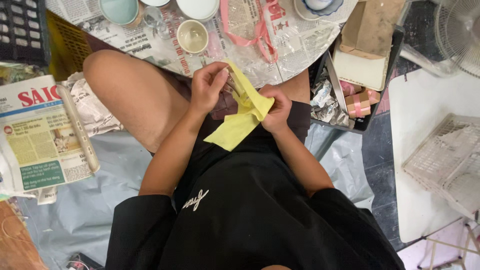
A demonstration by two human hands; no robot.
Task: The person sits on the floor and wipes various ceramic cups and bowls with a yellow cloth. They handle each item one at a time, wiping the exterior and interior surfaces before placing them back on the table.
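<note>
We see both hands raised over the lap, just below the edge of the round table (295,47), which is covered in newspaper. The left hand (207,87) is closed around a small clear glass object (233,82), mostly hidden by the fingers, so we cannot tell its shape. The right hand (276,107) pinches a yellow cloth (242,117) against that object; the cloth drapes down between the 2 hands and hangs over the black shirt.

On the table we count 1 cream cup (193,36), a pale green bowl (119,11) and a pink ribbon (260,30) lying across the newspaper. To the right, a dark tray (350,122) holds small boxes tied with pink ribbon (357,102) and crumpled paper. A folded newspaper (42,135) lies on the left, and a white plastic basket (447,160) sits at far right.
</note>
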